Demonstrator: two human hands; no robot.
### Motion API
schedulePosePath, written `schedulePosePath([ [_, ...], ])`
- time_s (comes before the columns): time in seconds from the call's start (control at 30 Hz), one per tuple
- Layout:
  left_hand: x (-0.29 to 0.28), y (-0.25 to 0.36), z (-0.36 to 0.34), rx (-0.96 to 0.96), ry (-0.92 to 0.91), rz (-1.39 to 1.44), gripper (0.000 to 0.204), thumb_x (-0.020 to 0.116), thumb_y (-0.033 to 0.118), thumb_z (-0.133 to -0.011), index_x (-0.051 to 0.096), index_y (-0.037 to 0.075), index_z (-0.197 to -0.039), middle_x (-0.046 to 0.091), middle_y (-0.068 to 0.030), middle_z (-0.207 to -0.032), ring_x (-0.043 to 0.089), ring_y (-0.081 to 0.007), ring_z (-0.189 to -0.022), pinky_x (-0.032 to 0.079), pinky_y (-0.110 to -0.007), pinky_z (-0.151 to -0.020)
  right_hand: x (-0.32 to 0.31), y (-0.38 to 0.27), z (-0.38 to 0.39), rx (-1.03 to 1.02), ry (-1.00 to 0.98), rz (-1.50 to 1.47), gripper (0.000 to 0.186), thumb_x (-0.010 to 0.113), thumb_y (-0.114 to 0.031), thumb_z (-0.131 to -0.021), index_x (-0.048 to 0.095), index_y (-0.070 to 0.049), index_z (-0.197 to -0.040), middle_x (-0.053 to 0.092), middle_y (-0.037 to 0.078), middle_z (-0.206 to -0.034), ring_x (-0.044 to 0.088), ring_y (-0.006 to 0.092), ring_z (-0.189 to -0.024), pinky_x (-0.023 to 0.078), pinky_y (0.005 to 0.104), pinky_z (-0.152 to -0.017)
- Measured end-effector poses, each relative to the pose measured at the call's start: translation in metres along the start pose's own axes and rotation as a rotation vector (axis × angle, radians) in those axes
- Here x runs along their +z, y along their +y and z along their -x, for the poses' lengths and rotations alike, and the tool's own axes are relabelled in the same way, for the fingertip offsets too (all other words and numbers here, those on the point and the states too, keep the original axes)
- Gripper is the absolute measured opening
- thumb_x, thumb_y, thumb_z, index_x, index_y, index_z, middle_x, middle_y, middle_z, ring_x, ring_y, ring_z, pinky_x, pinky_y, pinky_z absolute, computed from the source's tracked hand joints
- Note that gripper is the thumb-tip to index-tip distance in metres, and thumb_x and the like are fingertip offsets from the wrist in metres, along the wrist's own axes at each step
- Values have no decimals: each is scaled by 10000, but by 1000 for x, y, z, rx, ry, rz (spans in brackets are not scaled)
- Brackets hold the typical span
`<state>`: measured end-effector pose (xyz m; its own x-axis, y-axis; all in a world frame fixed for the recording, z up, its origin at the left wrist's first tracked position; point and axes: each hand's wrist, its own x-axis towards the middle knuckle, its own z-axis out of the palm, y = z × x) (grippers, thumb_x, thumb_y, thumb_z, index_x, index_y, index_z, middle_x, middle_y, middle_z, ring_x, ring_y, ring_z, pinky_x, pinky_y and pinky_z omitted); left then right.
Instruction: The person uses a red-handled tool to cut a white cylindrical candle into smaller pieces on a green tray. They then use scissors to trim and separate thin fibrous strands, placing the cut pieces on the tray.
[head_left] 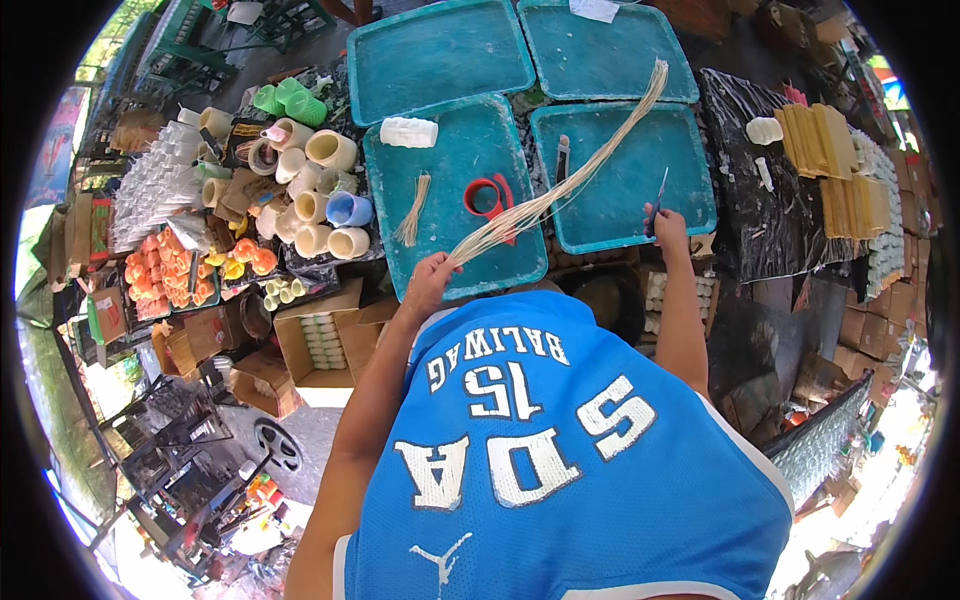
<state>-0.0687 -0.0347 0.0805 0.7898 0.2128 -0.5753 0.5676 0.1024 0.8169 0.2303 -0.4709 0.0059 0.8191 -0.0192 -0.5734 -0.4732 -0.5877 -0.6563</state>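
A long bundle of thin pale strands (570, 183) runs from my left hand (430, 280), whose fingers are closed on its near end. It slants up to the far right across two teal trays. My right hand (671, 230) grips a pair of scissors (656, 203), blades pointing away, over the near right tray (620, 215); the bundle is well apart from the blades. In the near left tray (465, 130) lie a shorter strand bundle (413, 210), a red ring-shaped object (472, 188) partly beside the long strands, and a white wrapped packet (409, 132).
A slim dark tool (563, 158) lies between the near trays. Two more teal trays (440, 60) stand beyond. Cream cylinders (331, 149) and orange pieces (160, 275) crowd the left. Yellow sheets (815, 140) lie on black plastic at right. An open carton (320, 340) stands below left.
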Motion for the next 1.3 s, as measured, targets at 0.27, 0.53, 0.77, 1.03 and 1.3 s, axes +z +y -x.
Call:
schedulePosePath([
  [0.27,2,3,1,146,104,-154,320,573,297,-1049,663,35,-888,481,30,-678,424,-77,-622,343,-309,-576,73,-79,193,-128,-912,-234,433,696,-502,-1007,651,-72,-1023,623,-3,-800,645,95,-706,464,251,-601],
  [0.53,5,15,-5,166,174,-82,281,573,258,-1066,661,51,-898,462,60,-695,405,-45,-635,318,-263,-574,143,-108,207,-184,-1095,115,619,674,-657,-962,680,-39,-956,587,1,-764,554,94,-701,418,275,-613],
  [0.77,8,18,-2,172,160,-52,285,595,250,-1061,692,21,-921,475,54,-682,398,-47,-630,319,-294,-570,175,-111,211,-104,-1097,-62,567,670,-617,-989,653,-52,-937,581,-4,-770,555,79,-665,439,248,-589],
  [1.03,11,19,-4,198,155,-42,287,609,246,-1066,711,12,-936,519,48,-715,427,-46,-662,340,-283,-584,183,-111,211,-91,-1077,-125,532,688,-596,-986,631,-79,-875,577,-20,-738,551,73,-617,427,243,-560],
  [1.3,12,16,-6,232,174,-48,289,589,238,-1065,715,14,-932,501,56,-692,414,-45,-640,328,-288,-568,174,-113,212,-172,-1033,-42,522,716,-561,-980,671,-70,-808,592,-21,-683,542,61,-604,388,258,-535],
])
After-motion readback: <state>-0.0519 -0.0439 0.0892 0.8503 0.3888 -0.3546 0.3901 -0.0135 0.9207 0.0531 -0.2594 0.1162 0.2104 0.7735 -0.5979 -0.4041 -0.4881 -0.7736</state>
